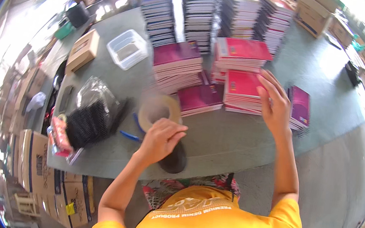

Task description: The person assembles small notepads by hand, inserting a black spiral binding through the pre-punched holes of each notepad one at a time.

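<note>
My left hand (161,139) is closed, thumb and fingers pinched together, in front of a roll of tape (175,108). Whatever it may hold cannot be made out. A blue-handled tool (130,136), perhaps scissors, lies left of that hand, and a dark rounded object (173,159) is partly under it. My right hand (275,105) is open, fingers stretched out, at the right side of a stack of red notebooks (243,86). Just right of it stands a small pile of purple spiral notebooks (300,106). More purple notebooks (200,99) lie between my hands.
Tall notebook stacks (196,15) line the table's far side, with a purple stack (177,65) before them. A clear plastic tub (127,49), a cardboard box (83,50) and a heap of black spiral bindings (88,123) are at left. Cartons (63,195) stand below the table.
</note>
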`<state>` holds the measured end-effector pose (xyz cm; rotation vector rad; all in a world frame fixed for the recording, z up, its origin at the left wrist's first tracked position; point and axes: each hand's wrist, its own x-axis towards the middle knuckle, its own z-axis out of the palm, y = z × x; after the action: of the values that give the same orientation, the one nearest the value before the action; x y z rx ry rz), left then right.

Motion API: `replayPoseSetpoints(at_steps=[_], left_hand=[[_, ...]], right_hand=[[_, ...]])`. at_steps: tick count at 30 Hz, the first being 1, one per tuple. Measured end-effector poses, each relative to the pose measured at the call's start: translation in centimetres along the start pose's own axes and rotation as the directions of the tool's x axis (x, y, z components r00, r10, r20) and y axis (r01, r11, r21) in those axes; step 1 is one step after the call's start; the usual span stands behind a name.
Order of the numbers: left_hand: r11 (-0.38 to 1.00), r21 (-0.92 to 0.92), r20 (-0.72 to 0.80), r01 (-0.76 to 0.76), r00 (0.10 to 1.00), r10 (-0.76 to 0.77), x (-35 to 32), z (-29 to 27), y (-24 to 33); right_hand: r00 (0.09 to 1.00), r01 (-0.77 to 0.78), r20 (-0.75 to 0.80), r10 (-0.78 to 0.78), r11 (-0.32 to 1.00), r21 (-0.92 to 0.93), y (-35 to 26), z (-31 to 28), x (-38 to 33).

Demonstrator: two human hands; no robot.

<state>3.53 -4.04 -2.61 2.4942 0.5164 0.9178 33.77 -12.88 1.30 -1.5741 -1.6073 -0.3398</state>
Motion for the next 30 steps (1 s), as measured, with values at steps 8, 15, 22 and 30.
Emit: replayPoseSetpoints(at_steps=[8, 15, 22, 30], left_hand=[[0.958, 0.152, -0.161, 0.243, 0.962, -0.218, -5.6, -6.2, -1.5], [0.754, 0.189, -0.268, 0.629, 0.772, -0.576, -11.1, -9.1, -6.2], [0.363, 0.550, -0.344, 0.752, 0.601, -0.722, -10.3, -5.8, -13.5], [0.335, 0.523, -0.459, 0.784, 0.589, -0.665, -7.8, -10.7, -9.1]], right_hand=[[0.926, 0.375, 0.016, -0.376, 0.917, -0.135, -6.0, 19.4, 8.8], [0.922, 0.333, 0.169, -0.348, 0.937, 0.108, -6.3, 17.0, 9.6], [0.915, 0.335, 0.128, -0.382, 0.898, 0.287, -12.7, 13.8, 6.8], [0.874, 0.264, 0.332, -0.355, 0.920, 0.289, -12.9, 17.7, 2.3]])
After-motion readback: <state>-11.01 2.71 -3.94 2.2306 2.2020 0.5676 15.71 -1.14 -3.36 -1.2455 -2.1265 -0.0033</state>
